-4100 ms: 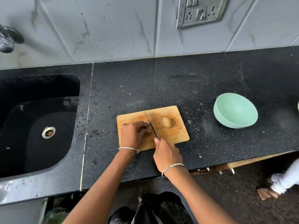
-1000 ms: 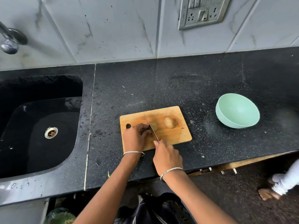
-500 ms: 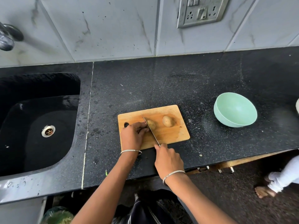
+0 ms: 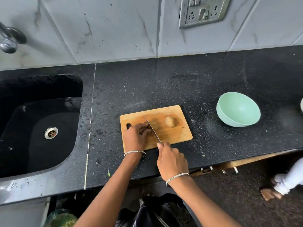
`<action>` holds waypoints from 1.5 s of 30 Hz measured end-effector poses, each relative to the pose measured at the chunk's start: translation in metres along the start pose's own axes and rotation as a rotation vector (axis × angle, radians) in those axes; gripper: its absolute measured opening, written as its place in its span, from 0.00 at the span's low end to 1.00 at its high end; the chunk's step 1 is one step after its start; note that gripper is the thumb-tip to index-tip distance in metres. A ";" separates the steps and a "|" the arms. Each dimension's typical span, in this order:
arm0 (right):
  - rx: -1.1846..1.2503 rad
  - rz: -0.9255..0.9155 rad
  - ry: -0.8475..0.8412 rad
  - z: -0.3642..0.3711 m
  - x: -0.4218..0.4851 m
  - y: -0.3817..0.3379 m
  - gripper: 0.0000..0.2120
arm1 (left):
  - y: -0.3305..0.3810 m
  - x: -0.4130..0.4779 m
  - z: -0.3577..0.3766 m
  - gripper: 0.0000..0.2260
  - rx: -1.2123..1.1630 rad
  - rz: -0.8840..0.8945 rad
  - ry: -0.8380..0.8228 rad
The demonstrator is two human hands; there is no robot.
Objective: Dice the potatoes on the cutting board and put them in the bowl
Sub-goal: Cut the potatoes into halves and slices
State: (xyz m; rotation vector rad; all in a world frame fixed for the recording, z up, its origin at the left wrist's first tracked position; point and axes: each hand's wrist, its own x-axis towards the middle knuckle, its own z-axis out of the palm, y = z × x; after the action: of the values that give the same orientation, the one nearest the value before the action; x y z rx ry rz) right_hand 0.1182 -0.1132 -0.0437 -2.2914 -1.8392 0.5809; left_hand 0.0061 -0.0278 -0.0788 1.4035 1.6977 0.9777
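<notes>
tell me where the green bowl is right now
In the head view the green bowl sits empty on the black counter at the right, apart from the cutting board to its left.

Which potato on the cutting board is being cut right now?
The left potato, steadied by the left hand under the knife; the other potato lies untouched, nearer the bowl.

Wall (image 4: 106, 30) was grey marble-look tile across the top of the frame, with a metal socket-and-switch plate (image 4: 203, 12) at upper right and a chrome tap (image 4: 8, 41) at the upper left edge. Black speckled stone counter (image 4: 164, 82) ran through the middle, with a black sink (image 4: 41, 153) and its steel drain (image 4: 51, 132) sunk in at left, water drops along the rim. Dark rough floor (image 4: 237, 202) at lower right, metal handles (image 4: 207, 169) under the counter edge, light soft and even.
</notes>
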 end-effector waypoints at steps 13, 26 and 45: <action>-0.052 -0.036 -0.016 0.002 0.006 0.000 0.18 | 0.006 0.002 0.000 0.09 0.220 0.043 0.000; -0.097 -0.033 -0.040 0.013 0.020 -0.005 0.18 | 0.004 0.002 -0.002 0.08 0.201 0.022 0.022; 0.236 -0.015 -0.046 -0.017 0.033 0.017 0.23 | 0.016 0.027 -0.021 0.13 0.231 0.138 -0.148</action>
State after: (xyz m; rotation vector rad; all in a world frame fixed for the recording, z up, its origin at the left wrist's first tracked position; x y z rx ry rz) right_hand 0.1464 -0.0834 -0.0408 -2.1256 -1.7027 0.8070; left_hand -0.0098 -0.0015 -0.0569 1.7189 1.6608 0.7468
